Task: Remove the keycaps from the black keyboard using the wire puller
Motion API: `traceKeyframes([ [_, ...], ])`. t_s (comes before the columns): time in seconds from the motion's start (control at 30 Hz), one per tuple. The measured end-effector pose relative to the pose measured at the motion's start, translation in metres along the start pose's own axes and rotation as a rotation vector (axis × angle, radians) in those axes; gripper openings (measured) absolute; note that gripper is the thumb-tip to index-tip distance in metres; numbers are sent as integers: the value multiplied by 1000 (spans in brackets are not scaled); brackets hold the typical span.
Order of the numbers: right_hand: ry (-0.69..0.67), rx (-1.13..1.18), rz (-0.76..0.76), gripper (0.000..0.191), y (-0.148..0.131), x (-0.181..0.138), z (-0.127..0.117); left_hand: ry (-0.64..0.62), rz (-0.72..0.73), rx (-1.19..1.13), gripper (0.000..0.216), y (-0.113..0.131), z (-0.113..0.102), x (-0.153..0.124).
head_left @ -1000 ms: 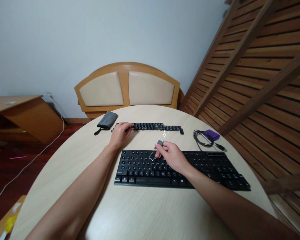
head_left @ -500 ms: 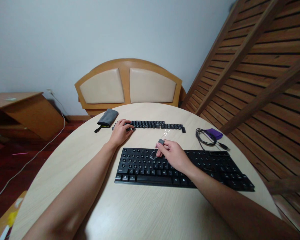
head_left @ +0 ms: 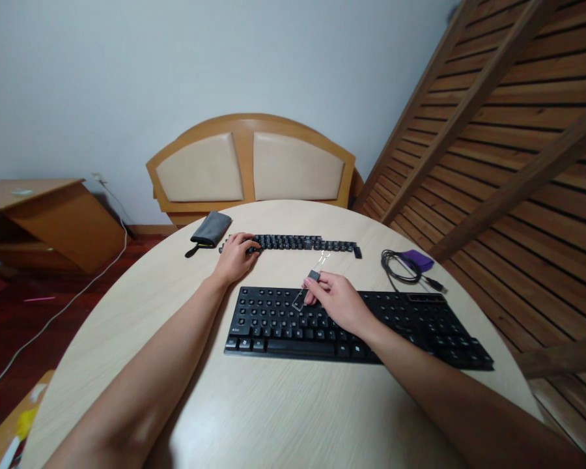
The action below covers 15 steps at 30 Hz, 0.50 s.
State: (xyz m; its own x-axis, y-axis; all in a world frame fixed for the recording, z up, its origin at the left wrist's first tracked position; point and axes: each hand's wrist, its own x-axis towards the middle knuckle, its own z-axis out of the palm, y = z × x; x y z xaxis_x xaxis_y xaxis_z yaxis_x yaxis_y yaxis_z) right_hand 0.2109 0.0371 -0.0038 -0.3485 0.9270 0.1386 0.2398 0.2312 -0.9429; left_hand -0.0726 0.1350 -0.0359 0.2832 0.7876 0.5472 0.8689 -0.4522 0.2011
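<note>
My right hand (head_left: pixel 340 298) grips a keycap puller (head_left: pixel 314 275) by its dark handle, with wire loops sticking out at both ends. The lower loop lies over the upper keys of a black keyboard (head_left: pixel 303 349), close above or touching them; I cannot tell which. Many key positions at the keyboard's left show bare stems without caps. Farther back, loose black keycaps (head_left: pixel 293 242) are lined up in rows. At the left end of these rows rests my left hand (head_left: pixel 237 256), its fingers bent and thumb and forefinger closed around a keycap (head_left: pixel 252 249), partly hidden.
A dark grey pouch (head_left: pixel 211 228) with a strap lies at the back left of the round table (head_left: pixel 254 404). To the right are a coiled black USB cable (head_left: pixel 404 268) and a purple cloth item (head_left: pixel 418 260). A padded headboard (head_left: pixel 251 163) stands behind the table.
Hardly anything differs. Both hands keep their places and grips; the whole view has shifted very slightly.
</note>
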Motion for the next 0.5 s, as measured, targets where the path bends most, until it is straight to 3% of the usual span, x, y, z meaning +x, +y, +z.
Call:
traceKeyframes([
  [0.5, -2, -3, 4, 35, -2, -1, -1, 4, -12, -31, 17, 0, 0, 0],
])
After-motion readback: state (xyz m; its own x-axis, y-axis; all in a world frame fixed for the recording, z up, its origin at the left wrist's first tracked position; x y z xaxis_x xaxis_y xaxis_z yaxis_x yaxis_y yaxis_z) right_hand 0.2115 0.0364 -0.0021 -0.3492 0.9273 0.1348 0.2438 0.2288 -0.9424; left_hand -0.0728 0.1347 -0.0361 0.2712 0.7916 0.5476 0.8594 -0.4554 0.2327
